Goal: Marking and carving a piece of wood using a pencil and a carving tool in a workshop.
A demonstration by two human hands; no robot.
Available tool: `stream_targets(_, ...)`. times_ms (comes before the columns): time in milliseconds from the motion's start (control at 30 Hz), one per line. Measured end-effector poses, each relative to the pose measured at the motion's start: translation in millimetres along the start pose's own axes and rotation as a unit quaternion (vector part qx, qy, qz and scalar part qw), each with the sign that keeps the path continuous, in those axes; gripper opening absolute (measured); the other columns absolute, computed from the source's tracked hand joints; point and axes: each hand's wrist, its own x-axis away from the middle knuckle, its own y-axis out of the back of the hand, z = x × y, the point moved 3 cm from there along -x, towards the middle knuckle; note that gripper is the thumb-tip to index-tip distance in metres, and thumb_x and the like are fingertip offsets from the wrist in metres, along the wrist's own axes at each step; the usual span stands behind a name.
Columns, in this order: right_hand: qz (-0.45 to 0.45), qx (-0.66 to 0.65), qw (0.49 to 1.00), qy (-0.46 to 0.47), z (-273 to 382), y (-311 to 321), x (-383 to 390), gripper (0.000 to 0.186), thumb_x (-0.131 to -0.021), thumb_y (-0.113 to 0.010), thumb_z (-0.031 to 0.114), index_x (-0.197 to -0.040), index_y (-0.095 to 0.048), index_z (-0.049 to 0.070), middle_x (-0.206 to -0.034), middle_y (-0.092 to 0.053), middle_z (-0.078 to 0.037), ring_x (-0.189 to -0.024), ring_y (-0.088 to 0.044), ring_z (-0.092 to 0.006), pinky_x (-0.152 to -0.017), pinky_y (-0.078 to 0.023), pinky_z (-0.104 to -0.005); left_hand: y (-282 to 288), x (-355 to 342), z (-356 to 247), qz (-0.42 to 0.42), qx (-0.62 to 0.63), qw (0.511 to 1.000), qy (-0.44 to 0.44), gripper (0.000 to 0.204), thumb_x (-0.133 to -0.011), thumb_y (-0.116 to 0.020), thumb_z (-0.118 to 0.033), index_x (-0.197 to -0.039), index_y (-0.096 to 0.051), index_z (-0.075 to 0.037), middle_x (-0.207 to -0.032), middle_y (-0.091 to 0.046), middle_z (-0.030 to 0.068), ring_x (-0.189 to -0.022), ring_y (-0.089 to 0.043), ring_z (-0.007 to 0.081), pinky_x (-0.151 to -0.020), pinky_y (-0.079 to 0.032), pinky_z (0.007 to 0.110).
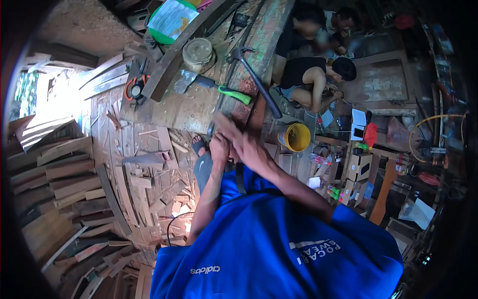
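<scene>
Close to my body, at the near edge of the wooden workbench (169,112), my left hand (219,148) is closed in a fist; what it grips is hidden. Beside it on the right, my right hand (253,153) is smeared by motion. A blurred brown strip extends from it toward the bench; whether that is outstretched fingers or a piece of wood I cannot tell. Beyond my hands, a dark-handled claw hammer (260,83) and a green-handled tool with a dark flat blade (234,94) lie on the bench. Clear crumpled plastic (185,81) touches the blade's end.
A round lidded tub (198,54), curved timber (186,47) and orange-handled pliers or snips (134,89) are on the bench. Wood offcuts (69,174) crowd the left. A yellow bucket (295,137) stands right; beyond it a person (303,77) crouches, with others behind.
</scene>
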Motion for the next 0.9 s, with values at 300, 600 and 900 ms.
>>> stream_targets(300,0.033,-0.005,0.999,-0.042,1.1,9.9,-8.8,0.049,-0.084,-0.054,0.034,-0.108,-0.047,-0.008,-0.066,-0.057,-0.027,-0.06,-0.061,-0.0395,-0.048,-0.049,-0.0451,-7.0,-7.5,26.1,-0.002,0.006,1.0,-0.004,0.038,-0.09,-0.033,-0.019,-0.085,-0.058,0.009,-0.074,-0.059,0.0301,-0.072,-0.061,0.0432,-0.059,-0.047,0.048)
stream_targets(600,0.006,-0.118,0.985,-0.123,-3.8,12.2,-15.0,0.038,-0.09,-0.049,0.034,-0.092,-0.046,-0.004,-0.064,-0.058,-0.025,-0.058,-0.062,-0.0376,-0.046,-0.048,-0.0456,-6.6,4.1,-19.5,0.095,0.078,0.992,0.016,0.041,-0.089,-0.04,-0.026,-0.084,-0.056,0.012,-0.073,-0.058,0.0339,-0.072,-0.06,0.0453,-0.061,-0.046,0.049)
stream_targets(900,-0.02,-0.043,0.985,-0.166,5.9,-17.3,-51.2,0.049,-0.086,-0.052,0.035,-0.105,-0.05,-0.01,-0.075,-0.061,-0.028,-0.071,-0.062,-0.0421,-0.061,-0.05,-0.0475,-10.6,-30.2,23.4,0.112,0.057,0.992,0.02,0.025,-0.09,-0.04,-0.022,-0.087,-0.051,0.001,-0.065,-0.055,0.0147,-0.056,-0.055,0.0287,-0.049,-0.045,0.037)
